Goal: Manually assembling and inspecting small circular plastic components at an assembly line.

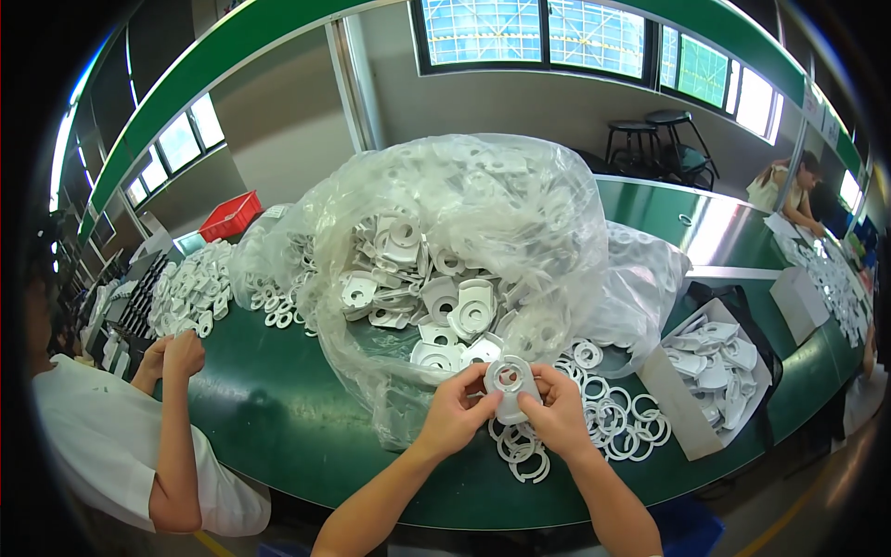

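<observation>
Between my two hands, over the near edge of the table, is a white plastic part [512, 411] with a round ringed opening at its top and a flat lower end. My left hand [457, 413] pinches its left side, thumb on the face. From the other side my right hand [555, 408] grips it in the same way. Loose white rings [617, 418] lie in a pile beside and under my right hand. Just beyond my hands, a large clear plastic bag [520, 195] lies open, full of similar white parts [473, 306].
A cardboard box [682, 408] of white parts stands at the right on the green table [269, 399]. More white parts [190, 288] and a red bin [230, 215] are at the left. One co-worker [139, 446] sits close on the left, another [789, 190] at the far right.
</observation>
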{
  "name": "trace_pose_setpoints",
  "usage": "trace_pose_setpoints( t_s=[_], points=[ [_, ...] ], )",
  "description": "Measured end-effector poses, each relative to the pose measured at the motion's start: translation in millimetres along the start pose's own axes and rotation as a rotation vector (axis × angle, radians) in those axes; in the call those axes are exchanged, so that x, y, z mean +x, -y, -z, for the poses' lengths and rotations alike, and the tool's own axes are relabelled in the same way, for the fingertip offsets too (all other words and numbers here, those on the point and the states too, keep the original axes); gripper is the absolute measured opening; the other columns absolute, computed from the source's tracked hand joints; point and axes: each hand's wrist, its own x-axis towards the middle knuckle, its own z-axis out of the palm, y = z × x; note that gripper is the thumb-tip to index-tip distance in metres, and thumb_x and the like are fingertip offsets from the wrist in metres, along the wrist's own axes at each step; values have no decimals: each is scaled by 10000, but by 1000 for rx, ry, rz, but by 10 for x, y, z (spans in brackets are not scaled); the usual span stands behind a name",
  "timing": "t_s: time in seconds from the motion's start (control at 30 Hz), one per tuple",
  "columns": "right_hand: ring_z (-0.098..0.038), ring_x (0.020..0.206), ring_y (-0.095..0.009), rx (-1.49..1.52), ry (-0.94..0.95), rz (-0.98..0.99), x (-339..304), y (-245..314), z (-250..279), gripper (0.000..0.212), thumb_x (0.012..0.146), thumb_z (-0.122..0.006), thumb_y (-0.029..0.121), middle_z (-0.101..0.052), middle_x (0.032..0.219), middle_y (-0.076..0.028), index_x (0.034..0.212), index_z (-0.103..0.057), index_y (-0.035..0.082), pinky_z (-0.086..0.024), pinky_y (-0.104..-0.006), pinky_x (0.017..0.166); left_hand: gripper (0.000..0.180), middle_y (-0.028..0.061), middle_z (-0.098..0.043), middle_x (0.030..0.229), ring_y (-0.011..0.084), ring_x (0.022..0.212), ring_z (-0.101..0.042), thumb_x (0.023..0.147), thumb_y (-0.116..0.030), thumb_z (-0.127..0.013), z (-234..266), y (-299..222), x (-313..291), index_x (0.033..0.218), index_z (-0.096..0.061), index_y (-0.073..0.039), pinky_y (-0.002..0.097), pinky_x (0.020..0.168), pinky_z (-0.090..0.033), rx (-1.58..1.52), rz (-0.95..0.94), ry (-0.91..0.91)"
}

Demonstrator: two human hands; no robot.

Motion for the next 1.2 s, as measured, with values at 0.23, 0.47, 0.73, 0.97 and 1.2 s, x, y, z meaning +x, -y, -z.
trace_pose_setpoints(
  t_s=[0.23,0.47,0.73,0.97,1.2],
  points=[
    [-600,748,-82,25,123,-56,11,-7,17,282,836,-571,28,-652,885,-63,1105,-544,-51,-463,-213,646,176,33,-626,696,76,554,-540,907,-121,-565,39,13,-22,910,-643,36,211,489,-414,200,-79,-208],
    [-566,802,-72,-323,-383,223,-267,424,603,296,880,-545,42,-621,897,-48,1161,-554,-53,-452,-196,654,156,67,-624,660,97,562,-551,813,-124,-660,504,-346,120,842,-662,29,252,523,-440,816,-169,-66],
    [-621,864,-219,-958,-1065,291,-795,902,2157,274,844,-535,59,-657,956,-146,1093,-594,-39,-475,-311,781,313,108,-615,821,274,808,-579,617,-207,-770,465,-238,-107,861,-665,-40,359,739,-460,1155,-50,221],
    [-618,875,-192,-1072,-902,106,-1050,724,2633,296,821,-547,75,-663,958,-134,1082,-614,-48,-465,-293,792,376,123,-602,925,303,916,-563,632,-223,-771,445,-208,-17,932,-650,-32,380,802,-454,1148,37,292],
    [-586,818,-135,-785,-270,-181,-1019,860,2309,285,802,-574,54,-663,929,-81,1072,-636,-15,-452,-237,731,368,129,-604,928,311,898,-567,631,-196,-768,562,-195,-58,933,-646,-26,377,804,-450,1113,-58,350]
  ],
)
